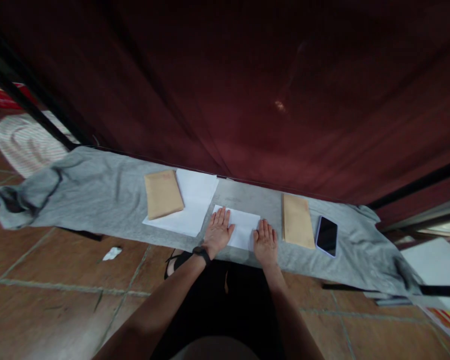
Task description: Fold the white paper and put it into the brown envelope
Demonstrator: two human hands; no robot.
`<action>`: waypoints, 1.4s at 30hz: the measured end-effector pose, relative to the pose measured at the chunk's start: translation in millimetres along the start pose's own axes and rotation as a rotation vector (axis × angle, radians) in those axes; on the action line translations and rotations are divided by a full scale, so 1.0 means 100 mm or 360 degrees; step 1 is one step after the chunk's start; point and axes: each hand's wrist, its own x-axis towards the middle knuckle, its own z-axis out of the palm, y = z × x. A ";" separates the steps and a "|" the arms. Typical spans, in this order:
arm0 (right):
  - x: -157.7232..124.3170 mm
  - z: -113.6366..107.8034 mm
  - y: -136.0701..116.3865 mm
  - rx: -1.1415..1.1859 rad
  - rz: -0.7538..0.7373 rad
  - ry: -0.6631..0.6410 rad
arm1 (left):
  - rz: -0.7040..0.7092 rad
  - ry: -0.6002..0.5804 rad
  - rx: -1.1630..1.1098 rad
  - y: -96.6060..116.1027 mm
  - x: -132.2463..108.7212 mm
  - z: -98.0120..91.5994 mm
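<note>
A white sheet of paper (243,224) lies on a narrow table covered with a grey cloth (97,190). My left hand (219,231) rests flat on the sheet's left part, fingers stretched out, a dark watch on the wrist. Over the sheet's right near corner my right hand (265,241) lies flat too, fingers together and extended. Neither hand holds anything.
A brown envelope (162,193) sits on larger white sheets (195,200) at left. Another brown envelope (297,220) and a dark phone (326,235) lie at right. A dark red curtain (247,90) hangs behind. Tiled floor below holds a paper scrap (112,253).
</note>
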 end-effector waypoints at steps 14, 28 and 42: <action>0.36 0.08 -0.78 0.0326 -0.0374 -0.0305 | 0.0000 0.0013 -0.0005 0.08 -0.02 -0.04; 0.29 0.06 -0.53 0.0081 -0.0236 -0.0206 | 0.0000 -0.0001 -0.0046 0.08 -0.01 0.01; 0.08 0.01 -0.04 -0.0008 -0.0101 -0.0149 | -0.0019 0.0083 -0.0106 0.01 -0.02 0.02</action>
